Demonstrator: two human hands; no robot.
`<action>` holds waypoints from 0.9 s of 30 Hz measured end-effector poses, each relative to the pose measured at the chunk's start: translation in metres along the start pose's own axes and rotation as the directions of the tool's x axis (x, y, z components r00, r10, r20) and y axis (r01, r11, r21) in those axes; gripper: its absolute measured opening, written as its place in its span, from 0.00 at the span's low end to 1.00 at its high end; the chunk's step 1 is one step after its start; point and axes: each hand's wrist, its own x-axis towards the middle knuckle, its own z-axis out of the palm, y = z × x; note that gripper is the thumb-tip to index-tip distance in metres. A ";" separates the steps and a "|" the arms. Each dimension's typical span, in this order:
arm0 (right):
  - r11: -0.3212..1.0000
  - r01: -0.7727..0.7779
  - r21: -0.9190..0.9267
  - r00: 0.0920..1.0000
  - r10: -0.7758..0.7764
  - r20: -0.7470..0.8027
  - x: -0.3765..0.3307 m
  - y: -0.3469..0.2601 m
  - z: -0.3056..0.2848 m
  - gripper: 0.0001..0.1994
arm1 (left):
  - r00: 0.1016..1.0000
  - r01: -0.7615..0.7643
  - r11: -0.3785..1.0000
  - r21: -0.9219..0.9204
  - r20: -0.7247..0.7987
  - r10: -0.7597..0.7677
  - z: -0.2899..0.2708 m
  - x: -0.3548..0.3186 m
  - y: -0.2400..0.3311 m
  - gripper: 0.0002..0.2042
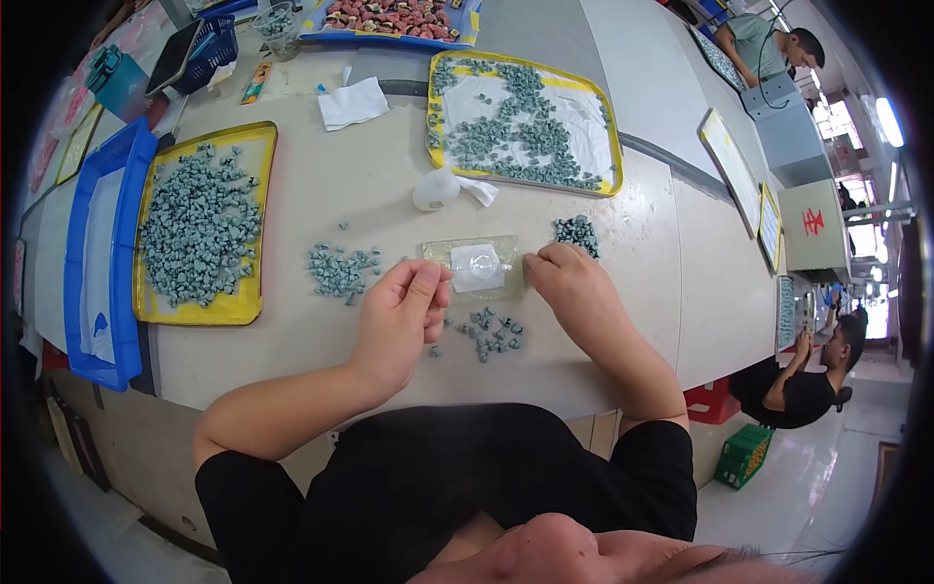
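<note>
Both the left hand (pixel 401 313) and the right hand (pixel 574 282) pinch the ends of the clear rectangular plastic blister (pixel 477 266) between their fingertips; many small grey-green parts (pixel 491 333) lie loose just below the fingers, apparently unprocessed.

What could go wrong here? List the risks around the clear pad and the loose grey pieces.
1. The left hand and right hand work at either end of the clear pad; a nudge might slide it off its place.
2. The small grey pieces lie loose right under both wrists, so a sweep of a forearm could scatter them toward the table edge.
3. The pile by the right hand sits close to the knuckles and might get knocked and mixed.
</note>
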 end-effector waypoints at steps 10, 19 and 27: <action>0.972 0.053 0.229 0.950 0.021 -0.312 0.007 -0.007 0.013 0.07 | 1.000 -0.008 1.000 0.006 -0.011 0.008 0.001 -0.003 -0.002 0.09; 0.992 0.116 0.048 0.983 -0.108 -0.151 0.006 0.001 0.017 0.09 | 0.999 -0.027 0.999 -0.020 0.019 0.027 -0.003 0.003 -0.003 0.10; 0.957 0.287 0.039 0.897 -0.254 -0.362 0.009 -0.007 0.016 0.12 | 0.998 -0.038 0.999 0.012 0.053 0.038 -0.004 0.003 -0.004 0.11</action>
